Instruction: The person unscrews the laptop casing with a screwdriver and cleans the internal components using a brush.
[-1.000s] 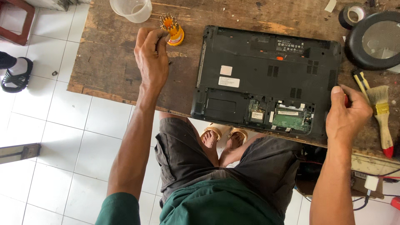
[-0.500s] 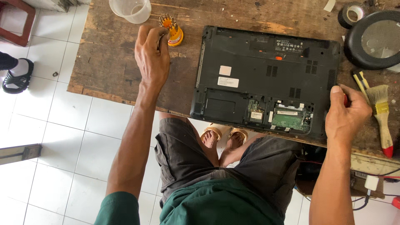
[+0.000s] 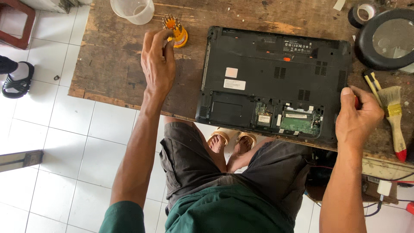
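Note:
A black laptop (image 3: pixel 276 69) lies upside down on a worn wooden table (image 3: pixel 116 64), its bottom cover off over a green circuit board (image 3: pixel 297 123). My left hand (image 3: pixel 157 64) reaches to the far left of the laptop, fingers apart, fingertips at an orange screwdriver bit holder (image 3: pixel 177 31). My right hand (image 3: pixel 358 116) rests at the laptop's right near corner, fingers closed around a small red-tipped tool (image 3: pixel 356 102) that is mostly hidden.
A clear plastic cup (image 3: pixel 133 9) stands at the table's far edge. Right of the laptop are a round black magnifier lamp (image 3: pixel 386 39), a tape roll (image 3: pixel 361 12) and a paintbrush (image 3: pixel 394 116). White tiled floor and my sandalled feet (image 3: pixel 228 140) lie below the table edge.
My left hand's fingers have edged slightly closer to the bit holder. The right hand and the laptop have stayed put.

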